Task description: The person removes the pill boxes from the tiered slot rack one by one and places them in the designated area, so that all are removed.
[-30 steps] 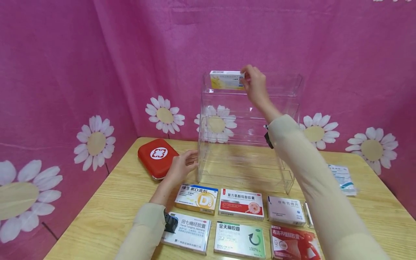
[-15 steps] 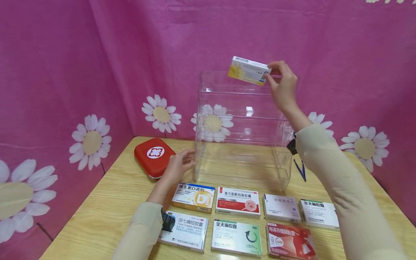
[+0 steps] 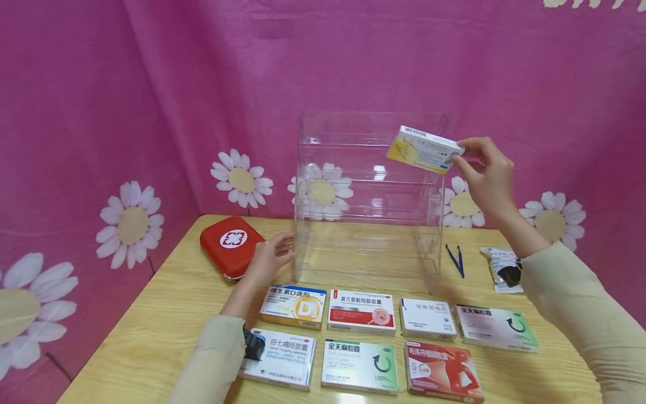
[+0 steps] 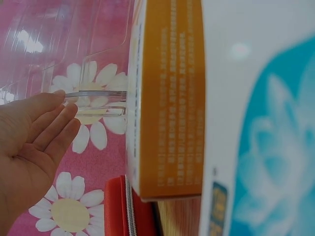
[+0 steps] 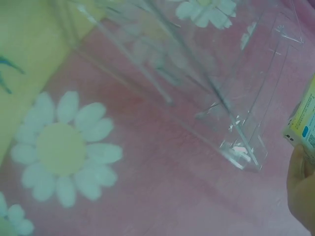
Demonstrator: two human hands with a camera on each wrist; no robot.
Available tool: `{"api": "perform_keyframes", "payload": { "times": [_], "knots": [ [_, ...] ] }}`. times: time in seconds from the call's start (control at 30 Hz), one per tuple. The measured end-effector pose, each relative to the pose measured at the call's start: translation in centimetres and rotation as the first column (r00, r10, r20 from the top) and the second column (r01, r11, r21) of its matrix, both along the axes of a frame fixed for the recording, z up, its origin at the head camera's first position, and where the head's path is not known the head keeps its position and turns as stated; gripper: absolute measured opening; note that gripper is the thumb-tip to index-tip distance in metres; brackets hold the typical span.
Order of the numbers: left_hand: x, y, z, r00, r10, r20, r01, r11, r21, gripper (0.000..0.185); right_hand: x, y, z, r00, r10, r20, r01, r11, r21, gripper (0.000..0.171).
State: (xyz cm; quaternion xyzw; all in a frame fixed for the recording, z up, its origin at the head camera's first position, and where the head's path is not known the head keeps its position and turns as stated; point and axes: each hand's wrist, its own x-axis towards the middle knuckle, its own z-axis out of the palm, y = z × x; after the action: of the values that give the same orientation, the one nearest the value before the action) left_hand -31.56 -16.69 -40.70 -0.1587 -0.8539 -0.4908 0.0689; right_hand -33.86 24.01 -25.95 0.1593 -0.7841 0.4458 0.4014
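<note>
Between thumb and fingers, my right hand (image 3: 488, 177) pinches one end of a white and yellow medicine box (image 3: 426, 150). The box tilts, its left end higher, at the upper right side of a clear tiered acrylic rack (image 3: 363, 247). In the right wrist view only a corner of this medicine box (image 5: 307, 115) shows at the right edge. My left hand (image 3: 272, 259) is at the rack's lower left side, fingers extended. The left wrist view shows the left hand (image 4: 37, 132) with its fingertips at the rack's clear edge; whether they touch is hard to tell.
Several medicine boxes lie in two rows before the rack, among them a vitamin D box (image 3: 294, 306) and a red box (image 3: 444, 370). A red first-aid case (image 3: 229, 247) is at the left. Blue tweezers (image 3: 456, 261) and a plastic packet (image 3: 504, 270) lie right.
My right hand has lifted the white and yellow box off the rack's top tier, then moved it right and down. My left hand has stayed at the rack's left side.
</note>
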Motion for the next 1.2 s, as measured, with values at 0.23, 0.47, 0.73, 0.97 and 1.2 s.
{"api": "perform_keyframes", "payload": {
  "times": [0.23, 0.47, 0.73, 0.97, 1.2],
  "knots": [
    [0.1, 0.1, 0.0, 1.0, 0.006, 0.02, -0.006, 1.0, 0.008, 0.046, 4.5, 4.0, -2.7, 0.996, -0.046, 0.07, 0.04, 0.995, 0.091, 0.031],
    [0.3, 0.1, 0.1, 0.999, 0.024, 0.034, -0.023, 1.0, -0.019, 0.048, 8.1, 7.2, -6.1, 0.998, -0.001, 0.061, -0.008, 0.988, 0.156, 0.03],
    [0.4, 0.2, 0.1, 0.999, 0.019, 0.042, -0.018, 1.0, -0.018, 0.048, 12.4, 10.5, -9.4, 0.988, 0.05, 0.146, -0.074, 0.983, 0.168, 0.035],
    [0.4, 0.2, 0.1, 0.999, 0.021, 0.038, -0.02, 1.0, -0.022, 0.048, 15.2, 12.5, -12.0, 0.973, 0.087, 0.215, -0.134, 0.967, 0.216, 0.037],
    [0.3, 0.3, 0.0, 0.999, 0.017, 0.042, -0.016, 1.0, -0.027, 0.048, 17.6, 14.3, -14.3, 0.951, 0.07, 0.3, -0.149, 0.957, 0.248, 0.034]
  ]
}}
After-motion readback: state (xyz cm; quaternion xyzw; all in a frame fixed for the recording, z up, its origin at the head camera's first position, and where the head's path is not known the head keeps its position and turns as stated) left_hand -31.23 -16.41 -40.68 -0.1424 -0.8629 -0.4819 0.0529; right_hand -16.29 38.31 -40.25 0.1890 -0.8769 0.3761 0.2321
